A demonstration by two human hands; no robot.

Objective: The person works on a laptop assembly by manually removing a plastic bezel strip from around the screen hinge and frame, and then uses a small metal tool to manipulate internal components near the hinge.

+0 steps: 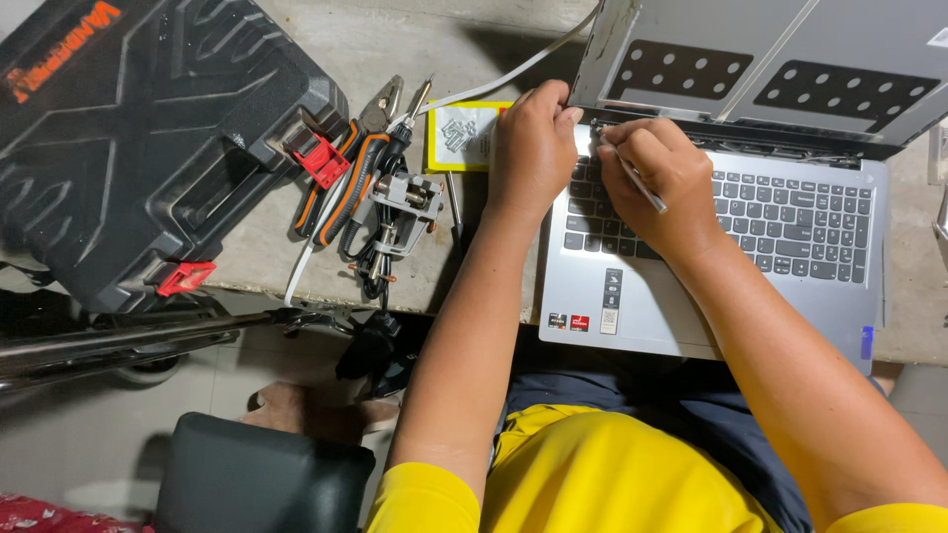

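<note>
Right hand grips thin tool over laptop keyboard.

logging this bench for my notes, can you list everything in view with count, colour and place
laptop: one, silver, open on the bench at right
tool case: one, black with red latches, far left
pliers: one pair, orange and black handles, beside the case
small vise: one, grey metal, next to the pliers
packet: one, yellow-edged, left of the laptop
thin tool: one, silvery, at the hinge edge
left hand: on the laptop's corner
right hand: grips the thin tool
</note>
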